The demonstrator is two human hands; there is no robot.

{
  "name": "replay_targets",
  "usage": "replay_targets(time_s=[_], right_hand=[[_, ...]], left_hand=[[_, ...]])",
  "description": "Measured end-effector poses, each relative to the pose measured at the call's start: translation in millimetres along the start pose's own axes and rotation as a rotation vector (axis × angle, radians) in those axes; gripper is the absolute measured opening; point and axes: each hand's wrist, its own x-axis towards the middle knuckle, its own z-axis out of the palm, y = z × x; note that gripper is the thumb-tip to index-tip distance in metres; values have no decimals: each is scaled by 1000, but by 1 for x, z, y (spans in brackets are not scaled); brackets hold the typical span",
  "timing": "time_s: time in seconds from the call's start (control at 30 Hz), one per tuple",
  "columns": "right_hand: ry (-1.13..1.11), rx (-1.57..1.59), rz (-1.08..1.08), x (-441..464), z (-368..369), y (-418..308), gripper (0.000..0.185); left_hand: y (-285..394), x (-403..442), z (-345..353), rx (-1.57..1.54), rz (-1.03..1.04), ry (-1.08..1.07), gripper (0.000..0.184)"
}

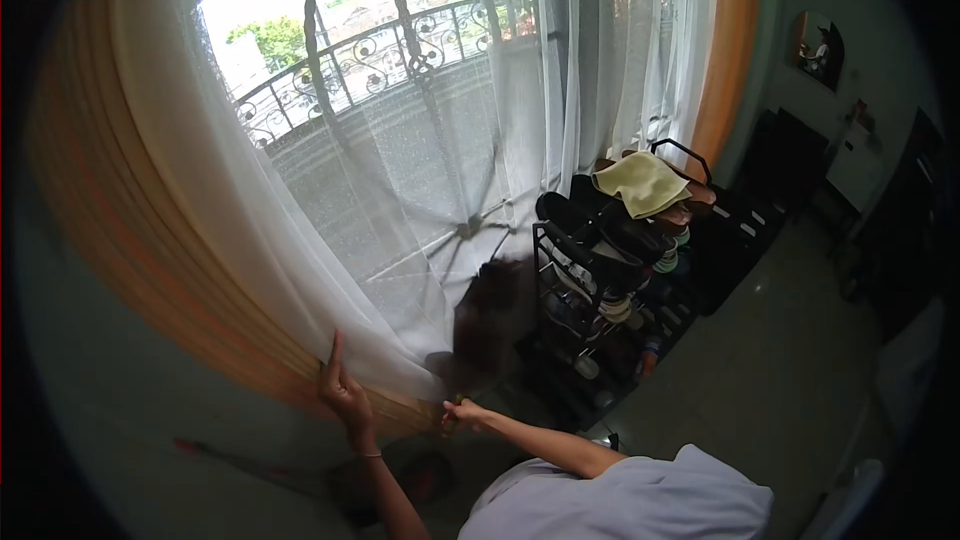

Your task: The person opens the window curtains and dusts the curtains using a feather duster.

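My left hand (345, 398) is raised at the edge of the white sheer curtain (310, 285), its index finger stretched up against the cloth. The other fingers are partly hidden, and nothing shows in that hand. Low by the curtain's bottom, my right hand (464, 413) is closed round the handle of a dark brown feather duster (490, 325). The duster's bushy head is blurred and points up and away, in front of the window and close to the sheer cloth. An orange-striped outer curtain (190, 280) hangs to the left of the sheer one.
A black rack (540, 270) full of shoes stands right of the duster, with a yellow cloth (642, 184) on top. Behind the curtains is a window with an ornate metal railing (370, 55). A tiled floor (730, 370) stretches to the right.
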Motion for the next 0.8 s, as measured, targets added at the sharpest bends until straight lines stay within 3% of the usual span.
replay_targets(time_s=[0.1,0.33,0.47,0.53,0.57,0.63,0.67,0.73,0.8], right_hand=[[-98,83,222,-15,-11,6,38],[-158,321,289,-23,-31,28,36],[-99,335,438,-31,-30,41,38],[-240,694,549,-20,-34,58,36],[-242,693,547,-23,-32,54,36],[-369,1140,453,-41,-25,34,30],[-368,1138,452,-46,-18,22,30],[-322,915,26,-51,2,-3,32],[-297,765,-36,-69,17,-39,33]], left_hand=[[-3,0,0,1,6,2,44],[-1,2,2,14,4,7,43],[-5,4,4,22,35,9,43],[-4,5,2,48,33,-7,43],[-5,6,2,49,35,-6,43],[-8,6,3,22,33,9,43],[-8,8,3,20,33,10,43],[-6,8,3,-1,9,20,43],[-9,6,5,6,14,20,44]])
